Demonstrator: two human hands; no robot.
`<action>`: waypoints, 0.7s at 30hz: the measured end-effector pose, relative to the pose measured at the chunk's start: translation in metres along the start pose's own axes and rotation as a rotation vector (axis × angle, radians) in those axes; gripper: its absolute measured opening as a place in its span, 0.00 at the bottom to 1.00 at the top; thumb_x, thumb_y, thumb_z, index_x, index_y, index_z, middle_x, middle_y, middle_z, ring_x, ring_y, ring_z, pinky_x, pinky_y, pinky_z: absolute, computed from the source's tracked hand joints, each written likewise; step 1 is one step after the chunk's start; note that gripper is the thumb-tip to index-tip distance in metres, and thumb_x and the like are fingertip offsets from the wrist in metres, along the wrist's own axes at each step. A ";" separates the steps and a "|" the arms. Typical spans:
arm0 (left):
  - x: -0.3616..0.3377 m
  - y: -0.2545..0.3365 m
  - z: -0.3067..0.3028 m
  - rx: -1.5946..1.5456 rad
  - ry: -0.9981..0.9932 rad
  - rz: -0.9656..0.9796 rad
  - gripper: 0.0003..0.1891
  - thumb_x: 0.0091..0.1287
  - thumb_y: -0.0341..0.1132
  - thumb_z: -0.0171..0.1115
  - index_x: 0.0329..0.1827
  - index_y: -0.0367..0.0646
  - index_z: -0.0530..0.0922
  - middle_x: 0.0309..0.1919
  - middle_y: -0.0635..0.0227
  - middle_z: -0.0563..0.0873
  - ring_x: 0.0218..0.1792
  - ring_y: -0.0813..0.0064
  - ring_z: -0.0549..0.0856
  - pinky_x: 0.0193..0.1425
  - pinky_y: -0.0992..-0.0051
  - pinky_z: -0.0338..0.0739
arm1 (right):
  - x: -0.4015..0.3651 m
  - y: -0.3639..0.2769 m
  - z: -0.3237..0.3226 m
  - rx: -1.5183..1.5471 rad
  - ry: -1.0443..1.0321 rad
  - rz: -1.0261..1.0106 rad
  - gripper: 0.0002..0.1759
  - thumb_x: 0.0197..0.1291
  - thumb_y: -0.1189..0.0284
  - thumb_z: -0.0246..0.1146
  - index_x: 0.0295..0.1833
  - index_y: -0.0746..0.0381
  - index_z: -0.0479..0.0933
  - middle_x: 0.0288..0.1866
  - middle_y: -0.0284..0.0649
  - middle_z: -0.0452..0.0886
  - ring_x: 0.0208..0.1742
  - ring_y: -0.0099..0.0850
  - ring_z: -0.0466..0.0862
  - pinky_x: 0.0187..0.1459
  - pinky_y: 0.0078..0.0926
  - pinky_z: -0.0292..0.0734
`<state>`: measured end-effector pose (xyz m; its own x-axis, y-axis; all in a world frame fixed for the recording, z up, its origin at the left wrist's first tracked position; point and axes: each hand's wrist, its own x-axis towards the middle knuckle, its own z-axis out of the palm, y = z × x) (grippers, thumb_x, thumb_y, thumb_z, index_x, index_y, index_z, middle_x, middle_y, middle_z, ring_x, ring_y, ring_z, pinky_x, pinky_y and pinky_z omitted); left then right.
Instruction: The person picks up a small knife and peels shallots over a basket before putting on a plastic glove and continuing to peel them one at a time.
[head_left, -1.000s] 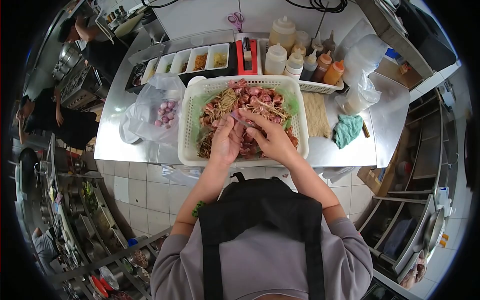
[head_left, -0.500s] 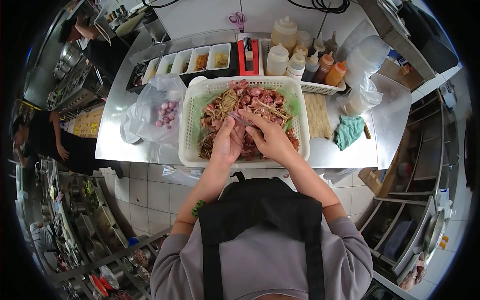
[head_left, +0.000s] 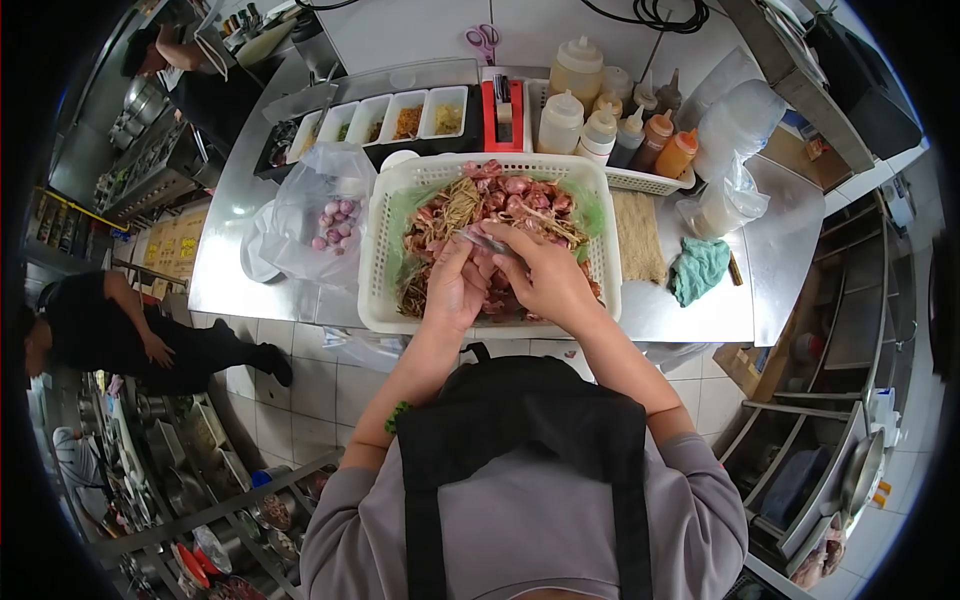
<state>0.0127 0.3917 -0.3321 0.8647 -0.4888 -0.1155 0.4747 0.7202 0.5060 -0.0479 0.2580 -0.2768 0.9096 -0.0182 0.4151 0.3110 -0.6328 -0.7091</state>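
Note:
Over a white plastic basket (head_left: 370,265), my left hand (head_left: 455,290) is closed, its fingers round what looks like a shallot, mostly hidden. My right hand (head_left: 550,275) is closed on a small knife (head_left: 487,242), whose grey blade lies across the left fingertips; its handle is hidden. Under both hands the basket, lined with a green plastic bag (head_left: 588,207), is heaped with reddish unpeeled shallots (head_left: 517,186), dry stalks (head_left: 455,203) and loose skins. Left of the basket, a clear plastic bag (head_left: 290,230) holds several peeled purple shallots (head_left: 337,222).
Seasoning trays (head_left: 407,118) and a red-framed tool (head_left: 503,115) stand behind the basket. Squeeze bottles (head_left: 560,122) fill a rack at back right. A tan cloth (head_left: 640,235) and green rag (head_left: 700,270) lie right. At far left, a person in black (head_left: 90,325) stands beyond the table.
Both hands stay nearly in place, with the knife shifted slightly at the left fingertips. The person in black at far left has moved, with a leg now extending further right.

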 end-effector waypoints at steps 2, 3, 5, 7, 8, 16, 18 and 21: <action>0.002 -0.002 -0.002 -0.037 0.023 0.026 0.08 0.68 0.33 0.57 0.47 0.42 0.75 0.43 0.70 0.81 0.43 0.80 0.81 0.50 0.79 0.79 | 0.000 0.000 0.000 0.005 -0.006 0.002 0.20 0.59 0.73 0.57 0.58 0.50 0.70 0.43 0.45 0.80 0.37 0.47 0.81 0.35 0.40 0.76; 0.002 -0.002 -0.001 -0.038 0.023 0.025 0.08 0.68 0.33 0.57 0.47 0.42 0.75 0.43 0.70 0.81 0.43 0.80 0.81 0.50 0.79 0.79 | 0.000 0.000 0.001 0.017 0.003 -0.004 0.20 0.59 0.73 0.57 0.58 0.51 0.71 0.43 0.44 0.80 0.36 0.47 0.81 0.35 0.41 0.76; 0.001 -0.002 0.002 -0.027 0.000 0.041 0.07 0.68 0.32 0.57 0.46 0.42 0.75 0.42 0.70 0.81 0.43 0.79 0.81 0.50 0.78 0.80 | 0.000 0.001 0.000 0.028 0.012 -0.008 0.19 0.59 0.73 0.57 0.57 0.51 0.72 0.43 0.44 0.80 0.36 0.47 0.81 0.35 0.41 0.75; 0.001 -0.003 0.002 -0.024 -0.002 0.047 0.07 0.67 0.32 0.57 0.45 0.42 0.75 0.42 0.70 0.81 0.43 0.79 0.81 0.50 0.78 0.80 | 0.000 0.001 -0.001 -0.027 0.009 0.019 0.17 0.59 0.74 0.57 0.55 0.52 0.74 0.42 0.45 0.79 0.37 0.47 0.80 0.36 0.41 0.75; 0.001 -0.003 0.002 -0.021 -0.005 0.055 0.06 0.67 0.32 0.57 0.44 0.42 0.75 0.42 0.70 0.82 0.43 0.79 0.82 0.50 0.78 0.80 | 0.000 0.002 -0.002 -0.027 0.010 0.020 0.17 0.59 0.74 0.57 0.55 0.52 0.74 0.42 0.45 0.79 0.37 0.47 0.80 0.36 0.41 0.75; -0.001 -0.001 0.005 0.025 0.031 0.048 0.03 0.67 0.31 0.57 0.41 0.42 0.76 0.43 0.68 0.82 0.45 0.79 0.82 0.52 0.78 0.81 | 0.000 0.005 -0.015 0.154 0.019 0.058 0.18 0.59 0.76 0.58 0.56 0.58 0.74 0.48 0.47 0.80 0.44 0.45 0.81 0.43 0.34 0.75; -0.001 -0.003 0.005 0.000 0.033 0.075 0.03 0.67 0.31 0.57 0.40 0.42 0.76 0.42 0.68 0.82 0.44 0.79 0.83 0.51 0.79 0.81 | -0.002 -0.001 -0.013 0.208 -0.049 0.077 0.18 0.59 0.78 0.58 0.57 0.58 0.74 0.50 0.45 0.80 0.44 0.40 0.82 0.43 0.29 0.75; 0.000 -0.003 0.000 -0.011 0.023 0.065 0.03 0.67 0.31 0.58 0.39 0.42 0.76 0.42 0.68 0.82 0.43 0.78 0.83 0.50 0.80 0.81 | -0.004 0.000 -0.007 0.133 -0.054 0.045 0.18 0.59 0.77 0.58 0.56 0.57 0.74 0.49 0.45 0.80 0.41 0.43 0.81 0.41 0.30 0.75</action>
<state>0.0108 0.3897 -0.3341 0.8971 -0.4298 -0.1023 0.4193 0.7552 0.5039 -0.0539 0.2527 -0.2742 0.9359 -0.0003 0.3522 0.2998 -0.5241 -0.7972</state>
